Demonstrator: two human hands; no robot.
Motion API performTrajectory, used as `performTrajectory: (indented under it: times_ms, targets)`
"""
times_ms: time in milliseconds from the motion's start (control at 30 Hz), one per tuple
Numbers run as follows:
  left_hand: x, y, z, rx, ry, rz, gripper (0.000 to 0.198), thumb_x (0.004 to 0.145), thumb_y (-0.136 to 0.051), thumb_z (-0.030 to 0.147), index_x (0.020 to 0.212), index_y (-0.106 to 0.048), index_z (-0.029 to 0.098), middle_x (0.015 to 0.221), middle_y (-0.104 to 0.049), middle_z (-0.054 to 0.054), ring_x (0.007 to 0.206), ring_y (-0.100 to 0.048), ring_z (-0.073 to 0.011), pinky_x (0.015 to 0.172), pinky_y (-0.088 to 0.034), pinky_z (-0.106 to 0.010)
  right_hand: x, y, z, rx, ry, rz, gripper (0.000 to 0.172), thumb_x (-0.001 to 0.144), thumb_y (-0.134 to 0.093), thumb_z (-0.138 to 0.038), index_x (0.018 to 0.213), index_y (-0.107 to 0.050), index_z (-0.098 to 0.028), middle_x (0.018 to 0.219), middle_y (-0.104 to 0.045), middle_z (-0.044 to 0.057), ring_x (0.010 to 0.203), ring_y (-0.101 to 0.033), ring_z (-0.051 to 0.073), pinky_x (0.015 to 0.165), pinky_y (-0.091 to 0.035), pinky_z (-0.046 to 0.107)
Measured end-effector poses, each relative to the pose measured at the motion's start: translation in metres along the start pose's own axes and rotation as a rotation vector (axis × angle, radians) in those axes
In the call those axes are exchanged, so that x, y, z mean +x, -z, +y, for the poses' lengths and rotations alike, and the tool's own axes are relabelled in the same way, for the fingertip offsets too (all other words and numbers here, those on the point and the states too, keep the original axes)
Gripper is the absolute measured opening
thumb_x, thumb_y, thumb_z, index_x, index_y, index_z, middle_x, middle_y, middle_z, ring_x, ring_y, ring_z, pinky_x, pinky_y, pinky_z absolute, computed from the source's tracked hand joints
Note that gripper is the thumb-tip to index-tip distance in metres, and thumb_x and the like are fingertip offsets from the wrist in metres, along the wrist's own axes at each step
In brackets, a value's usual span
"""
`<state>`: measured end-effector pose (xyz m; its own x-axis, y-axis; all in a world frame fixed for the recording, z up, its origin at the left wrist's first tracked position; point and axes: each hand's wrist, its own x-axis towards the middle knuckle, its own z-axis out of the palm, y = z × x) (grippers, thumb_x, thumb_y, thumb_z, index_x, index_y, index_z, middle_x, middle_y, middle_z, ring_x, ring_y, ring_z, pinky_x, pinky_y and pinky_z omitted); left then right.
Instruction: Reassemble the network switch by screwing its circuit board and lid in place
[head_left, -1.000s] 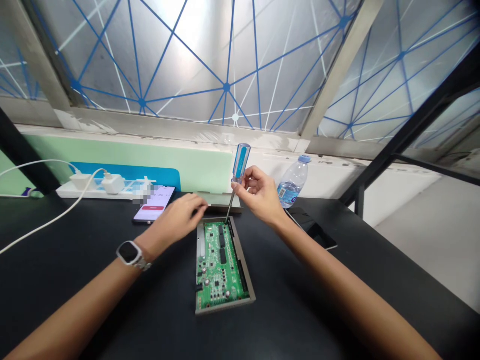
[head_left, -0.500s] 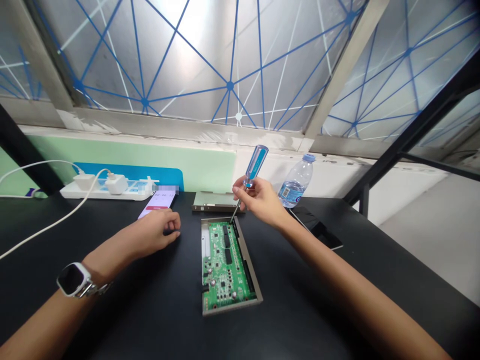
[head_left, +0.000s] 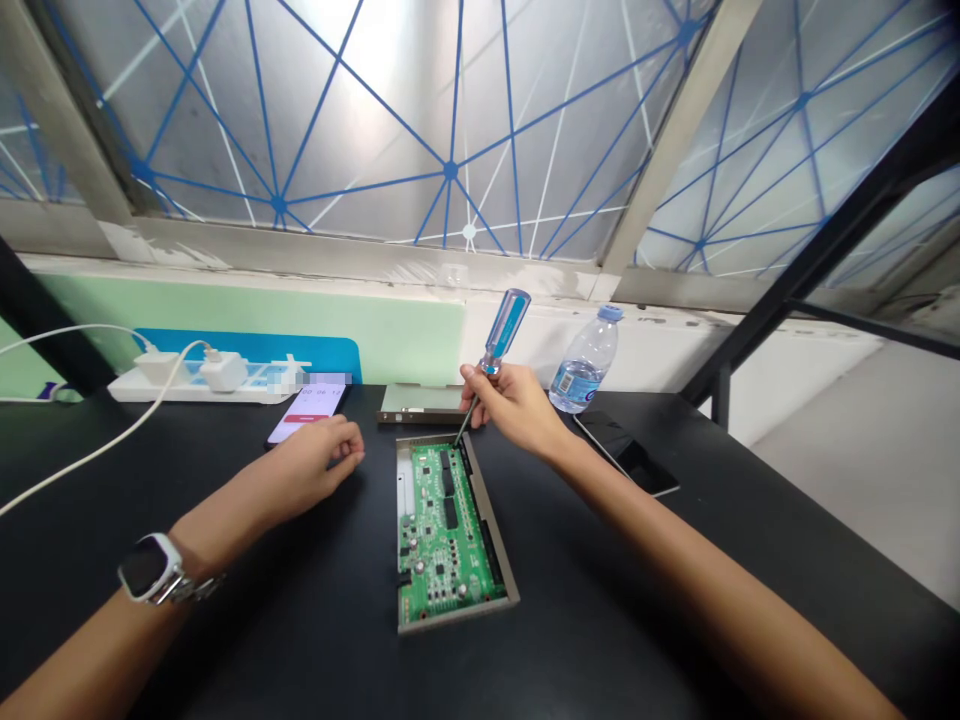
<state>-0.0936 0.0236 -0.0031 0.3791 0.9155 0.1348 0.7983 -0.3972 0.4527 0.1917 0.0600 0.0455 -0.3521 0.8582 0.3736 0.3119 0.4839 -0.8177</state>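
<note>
My right hand (head_left: pixel 517 405) holds a screwdriver (head_left: pixel 506 328) with a clear and blue handle, thumb and fingers around the handle's lower end and the upper shaft. The screwdriver leans to the right, its tip down at the far right corner of a green circuit board (head_left: pixel 439 545). That board sits in a shallow metal tray (head_left: pixel 501 560) on the black table. Whether the tip meets a screw is too small to tell. My left hand (head_left: pixel 319 460) rests loosely curled, left of the tray, with a gap between thumb and fingers and nothing visible in it.
Behind the tray lies a flat metal cover (head_left: pixel 420 400). A lit phone (head_left: pixel 307 410) is beyond my left hand, near a white power strip (head_left: pixel 202 385) with cables. At right stand a water bottle (head_left: pixel 585 360) and a dark tablet-like device (head_left: pixel 630 455).
The whole view has shifted slightly. My right fingers have changed their hold near the base of the screwdriver's handle; its tip stays at the same corner. My left hand is nearly still.
</note>
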Motion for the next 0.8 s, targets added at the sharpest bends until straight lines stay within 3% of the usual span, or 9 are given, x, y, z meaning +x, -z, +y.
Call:
performTrajectory:
  times_ms: [100, 200, 367, 500, 800]
  targets:
    - [-0.001, -0.006, 0.026, -0.167, -0.017, 0.082, 0.017, 0.092, -0.047, 0.033, 0.085, -0.055, 0.020, 0.075, -0.056, -0.002, 0.065, -0.050, -0.0182, 0.062, -0.038, -0.030, -0.001, 0.000, -0.003, 0.027, 0.017, 0.052, 0.047, 0.096, -0.050, -0.055, 0.075, -0.062, -0.015, 0.065, -0.067, 0.004, 0.048, -0.061, 0.010, 0.050, -0.049, 0.022]
    - [-0.003, -0.020, 0.046, -0.372, 0.000, 0.092, 0.019, 0.097, -0.043, 0.036, 0.086, -0.049, 0.022, 0.072, -0.051, 0.001, 0.064, -0.048, -0.0165, 0.062, -0.037, -0.029, 0.000, 0.000, -0.007, 0.118, 0.013, 0.081, 0.050, 0.095, -0.049, -0.058, 0.074, -0.061, -0.015, 0.067, -0.068, 0.004, 0.048, -0.061, 0.010, 0.048, -0.050, 0.021]
    - [0.002, -0.052, 0.056, -0.954, 0.158, 0.129, 0.029, 0.098, -0.042, 0.046, 0.082, -0.043, 0.022, 0.072, -0.050, 0.003, 0.055, -0.045, -0.0122, 0.052, -0.037, -0.025, 0.001, -0.004, -0.011, 0.391, -0.075, 0.079, 0.048, 0.091, -0.054, -0.059, 0.069, -0.058, -0.015, 0.063, -0.068, 0.005, 0.045, -0.061, 0.011, 0.046, -0.051, 0.023]
    - [0.005, -0.062, 0.064, -1.393, 0.315, 0.079, 0.025, 0.095, -0.050, 0.036, 0.078, -0.038, 0.021, 0.068, -0.049, 0.004, 0.045, -0.041, -0.0087, 0.042, -0.028, -0.020, 0.001, -0.008, -0.008, 0.581, -0.098, 0.122, 0.036, 0.091, -0.057, -0.047, 0.071, -0.053, -0.017, 0.062, -0.068, 0.003, 0.043, -0.061, 0.013, 0.043, -0.051, 0.026]
    - [0.002, -0.054, 0.080, -1.600, 0.477, 0.021, 0.027, 0.101, -0.039, 0.020, 0.074, -0.041, 0.018, 0.063, -0.048, 0.003, 0.044, -0.041, -0.0072, 0.042, -0.028, -0.019, -0.001, -0.016, -0.008, 0.630, -0.100, 0.119, 0.030, 0.090, -0.056, -0.041, 0.072, -0.053, -0.017, 0.063, -0.068, 0.003, 0.044, -0.061, 0.014, 0.044, -0.051, 0.026]
